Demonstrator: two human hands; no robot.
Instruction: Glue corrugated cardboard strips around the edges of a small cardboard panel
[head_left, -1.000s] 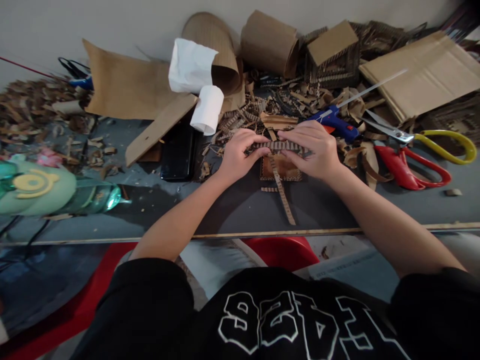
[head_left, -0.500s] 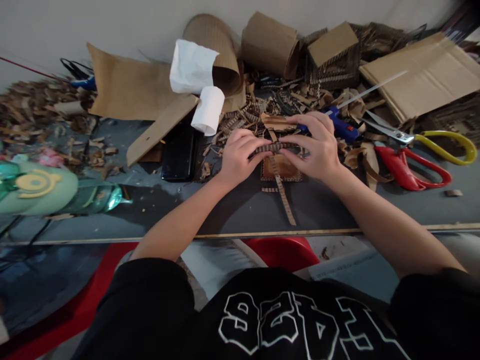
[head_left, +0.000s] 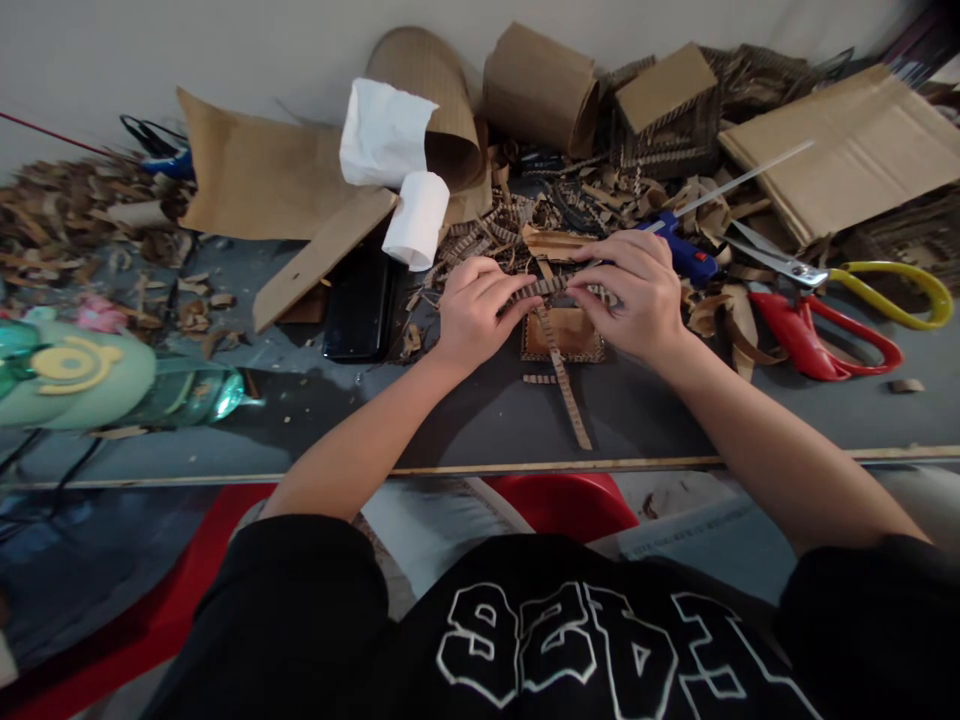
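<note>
We pinch the ridged strip in our left hand, likely steadying it. Our right hand curls at its 3 o'clock end, grip unclear. Cardboard square at 5 o'clock; glue gun at 2, presumably for reach.

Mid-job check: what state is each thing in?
Corrugated strip: pinched in the left hand.
Right hand: fingers curled at the strip; grip unclear.
Scissors: lying down, handles spread.
Glue gun: lying down, stick protruding; power unclear.
Phone: lying flat, dark.
Bottle: on its side.
White paper: rolled.
</note>
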